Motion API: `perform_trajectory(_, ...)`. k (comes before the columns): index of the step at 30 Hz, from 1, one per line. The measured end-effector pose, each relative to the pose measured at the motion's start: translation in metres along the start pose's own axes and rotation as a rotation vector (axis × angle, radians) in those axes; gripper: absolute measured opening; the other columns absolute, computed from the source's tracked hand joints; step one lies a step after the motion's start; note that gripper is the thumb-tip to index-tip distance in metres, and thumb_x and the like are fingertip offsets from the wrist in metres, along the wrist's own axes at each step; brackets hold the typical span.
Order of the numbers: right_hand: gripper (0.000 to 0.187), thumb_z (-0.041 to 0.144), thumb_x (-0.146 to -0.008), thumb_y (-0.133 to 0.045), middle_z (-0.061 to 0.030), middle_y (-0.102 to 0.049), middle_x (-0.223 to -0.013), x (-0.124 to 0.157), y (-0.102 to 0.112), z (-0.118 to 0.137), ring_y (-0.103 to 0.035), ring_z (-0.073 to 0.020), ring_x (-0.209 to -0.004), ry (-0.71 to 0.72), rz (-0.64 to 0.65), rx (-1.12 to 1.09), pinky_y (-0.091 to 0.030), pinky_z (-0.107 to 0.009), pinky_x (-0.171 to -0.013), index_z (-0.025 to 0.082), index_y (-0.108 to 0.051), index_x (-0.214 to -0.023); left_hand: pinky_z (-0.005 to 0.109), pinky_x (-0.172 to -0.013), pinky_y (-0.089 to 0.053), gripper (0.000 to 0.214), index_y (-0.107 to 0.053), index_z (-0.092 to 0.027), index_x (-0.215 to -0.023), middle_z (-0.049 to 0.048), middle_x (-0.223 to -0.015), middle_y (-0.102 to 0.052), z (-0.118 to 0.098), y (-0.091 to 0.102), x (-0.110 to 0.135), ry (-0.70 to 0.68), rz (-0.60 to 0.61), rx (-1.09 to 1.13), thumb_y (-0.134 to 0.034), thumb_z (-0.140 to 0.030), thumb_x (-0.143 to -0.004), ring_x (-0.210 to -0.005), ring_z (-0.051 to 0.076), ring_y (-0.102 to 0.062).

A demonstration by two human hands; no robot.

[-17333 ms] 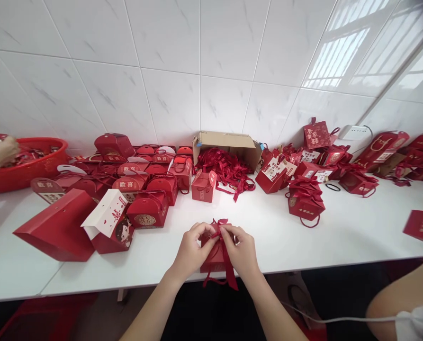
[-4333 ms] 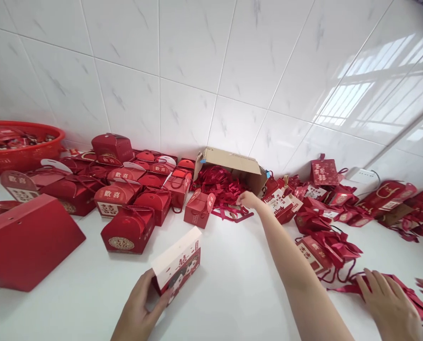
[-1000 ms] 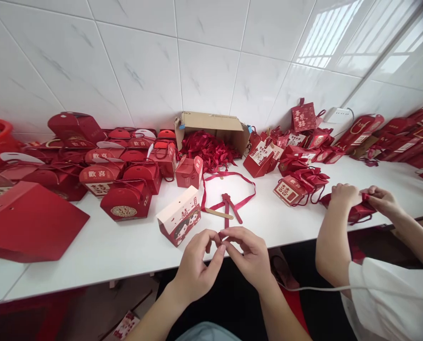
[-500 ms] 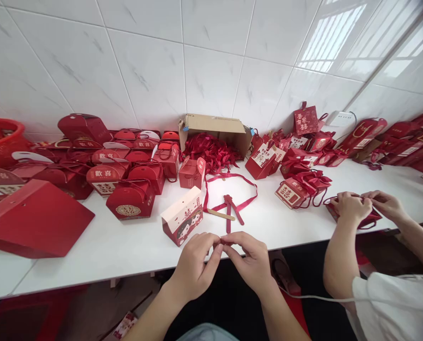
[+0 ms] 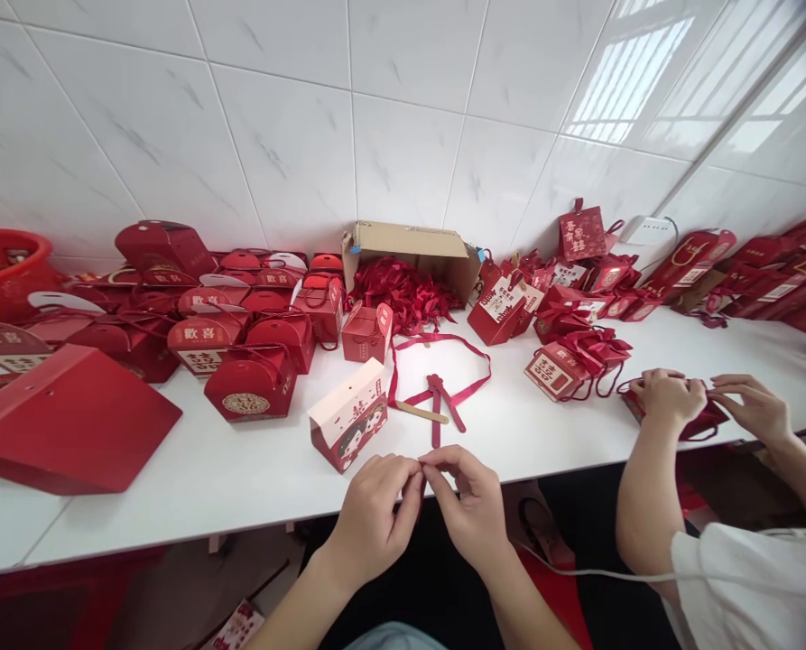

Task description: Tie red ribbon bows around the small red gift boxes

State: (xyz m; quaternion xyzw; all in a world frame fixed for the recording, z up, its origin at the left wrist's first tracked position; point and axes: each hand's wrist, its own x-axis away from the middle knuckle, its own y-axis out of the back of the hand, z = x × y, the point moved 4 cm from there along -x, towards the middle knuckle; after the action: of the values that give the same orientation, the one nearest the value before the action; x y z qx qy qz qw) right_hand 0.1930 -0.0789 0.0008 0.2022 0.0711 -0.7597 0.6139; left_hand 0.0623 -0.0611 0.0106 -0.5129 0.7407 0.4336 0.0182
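Note:
My left hand and my right hand meet at the table's front edge, fingertips pinched together on a small red piece, likely a ribbon end, too small to name. Just beyond them lies a red ribbon with a bow and a thin wooden stick. A small pink-lidded gift box with cartoon figures stands left of the ribbon.
A cardboard box full of red ribbons sits at the wall. Several red gift boxes crowd the left and right. A large flat red box and red basket are far left. Another person's hands work a red bag at right.
My hands have stayed pinched together at the table edge, shifting only slightly. The other person's right hand has opened a little over the red bag.

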Motion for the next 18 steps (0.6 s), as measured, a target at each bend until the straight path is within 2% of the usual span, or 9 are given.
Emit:
perform_trajectory(4,0.011,0.017,-0.085,-0.061,-0.0038,-0.069,-0.084,0.002,-0.002,-0.005,-0.067,-0.0163,-0.079,-0.063,0.010,-0.099,-0.055,-0.028,-0.072,0.022,-0.066,-0.093,0.028,-0.065,-0.040,0.017,-0.052,-0.019,-0.083,0.0013,-0.072,-0.058,0.006,0.001,0.003,0.083,0.003,0.125,-0.038,-0.018,-0.094,-0.066,0.014,-0.050)
perform_trajectory(7,0.022,0.018,-0.086,-0.061,-0.0043,-0.068,-0.088,-0.001,-0.002,-0.001,-0.066,-0.0165,-0.082,-0.030,0.182,-0.154,-0.054,-0.029,-0.073,0.025,-0.068,-0.105,0.026,-0.064,-0.040,0.023,-0.051,-0.019,-0.078,0.0011,-0.072,-0.057,0.011,0.007,0.007,0.188,0.065,0.307,-0.037,-0.025,-0.095,-0.067,0.014,-0.050)
perform_trajectory(9,0.027,0.018,-0.087,-0.059,-0.0045,-0.067,-0.088,-0.004,-0.002,0.003,-0.065,-0.0164,-0.082,0.004,0.322,-0.168,-0.053,-0.029,-0.073,0.028,-0.069,-0.110,0.025,-0.062,-0.039,0.027,-0.049,-0.019,-0.074,-0.0004,-0.067,-0.053,0.014,0.012,0.010,0.241,0.141,0.397,-0.036,-0.029,-0.095,-0.063,0.012,-0.048)
perform_trajectory(11,0.029,0.018,-0.087,-0.060,-0.0045,-0.066,-0.088,-0.006,-0.003,0.006,-0.063,-0.0160,-0.082,0.014,0.404,-0.172,-0.052,-0.029,-0.072,0.030,-0.069,-0.111,0.024,-0.060,-0.038,0.030,-0.047,-0.018,-0.070,-0.0019,-0.063,-0.048,0.014,0.017,0.014,0.276,0.223,0.440,-0.036,-0.031,-0.095,-0.060,0.011,-0.044)
perform_trajectory(14,0.028,0.017,-0.083,-0.065,-0.0041,-0.064,-0.089,-0.005,-0.009,0.008,-0.063,-0.0156,-0.081,0.015,0.445,-0.187,-0.052,-0.028,-0.071,0.032,-0.071,-0.106,0.024,-0.060,-0.037,0.031,-0.047,-0.018,-0.069,-0.0022,-0.063,-0.047,0.013,0.024,0.018,0.316,0.295,0.460,-0.037,-0.032,-0.095,-0.060,0.011,-0.044)
perform_trajectory(18,0.021,0.015,-0.080,-0.068,-0.0041,-0.063,-0.089,0.000,-0.021,0.008,-0.062,-0.0153,-0.079,0.035,0.452,-0.245,-0.052,-0.028,-0.070,0.029,-0.074,-0.094,0.023,-0.057,-0.037,0.029,-0.051,-0.018,-0.074,-0.0033,-0.062,-0.046,0.013,0.029,0.027,0.392,0.315,0.470,-0.038,-0.033,-0.095,-0.057,0.010,-0.042)
